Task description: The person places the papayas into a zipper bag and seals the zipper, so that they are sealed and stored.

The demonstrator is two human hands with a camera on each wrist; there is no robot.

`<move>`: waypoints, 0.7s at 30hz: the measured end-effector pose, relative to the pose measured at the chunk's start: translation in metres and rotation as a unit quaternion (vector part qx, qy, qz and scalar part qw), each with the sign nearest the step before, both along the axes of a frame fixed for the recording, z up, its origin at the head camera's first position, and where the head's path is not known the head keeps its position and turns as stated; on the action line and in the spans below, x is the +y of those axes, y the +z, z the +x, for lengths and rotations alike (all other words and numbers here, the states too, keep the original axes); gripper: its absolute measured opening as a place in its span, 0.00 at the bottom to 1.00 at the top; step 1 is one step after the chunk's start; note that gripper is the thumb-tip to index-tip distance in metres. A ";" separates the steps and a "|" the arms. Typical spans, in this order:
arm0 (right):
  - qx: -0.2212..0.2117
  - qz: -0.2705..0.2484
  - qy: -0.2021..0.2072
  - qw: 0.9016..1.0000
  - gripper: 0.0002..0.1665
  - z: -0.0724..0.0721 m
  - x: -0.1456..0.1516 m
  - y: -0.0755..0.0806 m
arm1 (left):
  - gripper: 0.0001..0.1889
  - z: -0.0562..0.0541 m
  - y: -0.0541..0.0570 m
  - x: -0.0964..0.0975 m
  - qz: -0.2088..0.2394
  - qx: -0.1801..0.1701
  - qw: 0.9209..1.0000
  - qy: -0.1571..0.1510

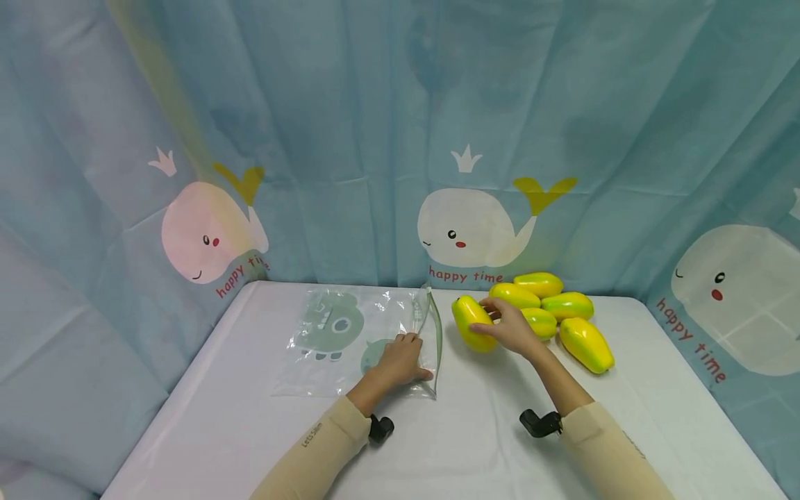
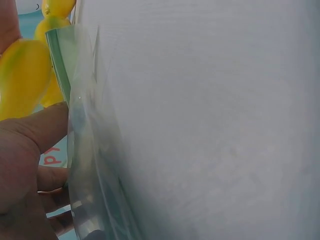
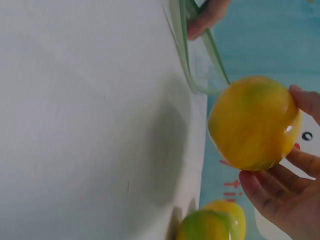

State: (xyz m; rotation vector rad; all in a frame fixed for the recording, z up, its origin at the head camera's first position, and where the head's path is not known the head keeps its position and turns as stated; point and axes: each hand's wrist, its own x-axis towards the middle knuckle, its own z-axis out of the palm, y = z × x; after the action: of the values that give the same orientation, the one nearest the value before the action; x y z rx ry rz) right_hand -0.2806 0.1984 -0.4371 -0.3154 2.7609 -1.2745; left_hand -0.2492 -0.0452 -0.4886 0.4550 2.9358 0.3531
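A clear plastic bag with green cartoon prints and a green-edged mouth lies flat on the left part of the table. My left hand grips it near the mouth, its thumb at the opening. In the right wrist view the bag's two green edges stand apart, with a left finger between them. Just right of the mouth, my right hand holds a yellow-green papaya between thumb and fingers. The papaya is raised off the table, its shadow falling on the white cloth.
Several more papayas lie grouped at the table's back right, beyond the right hand. A white cloth covers the table. Blue curtains printed with whales hang behind it and along both sides.
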 end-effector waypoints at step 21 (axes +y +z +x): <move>-0.089 -0.093 -0.078 0.989 0.41 -0.012 -0.049 -0.013 | 0.41 0.001 0.003 0.001 0.006 -0.019 1.000 0.008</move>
State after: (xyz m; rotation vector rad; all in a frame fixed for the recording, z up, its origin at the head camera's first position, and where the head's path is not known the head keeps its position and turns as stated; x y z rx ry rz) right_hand -0.2922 0.1492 -0.4500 0.0057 2.5658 -1.5201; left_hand -0.2486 -0.0442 -0.4855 0.4227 2.9038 0.3761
